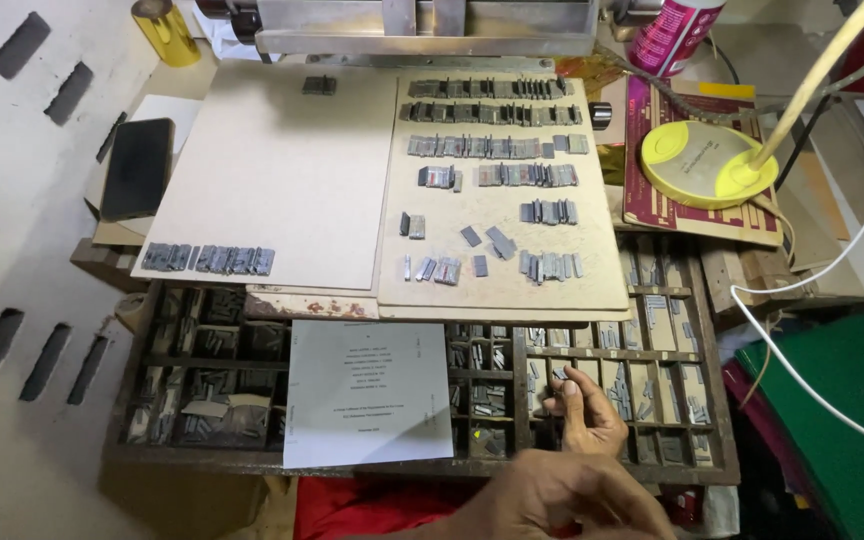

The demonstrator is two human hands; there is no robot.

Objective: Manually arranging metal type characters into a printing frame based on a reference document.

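Note:
My right hand [584, 415] reaches into a compartment of the wooden type case [152, 455], low and right of centre. Its thumb and fingertips are pinched on a small grey metal type piece [558, 374] among others there. My left hand [552, 497] hovers closer to me at the bottom edge, its back turned up and fingers curled. What it holds is hidden. A white printed sheet [367, 392] lies on the case to the left of both hands.
Two beige boards lie above the case. The right board [602, 285] carries rows of grey type, the left board [282, 170] a short row [209, 259]. A black phone [138, 167] lies left, a yellow lamp base [707, 165] and white cable [802, 380] right.

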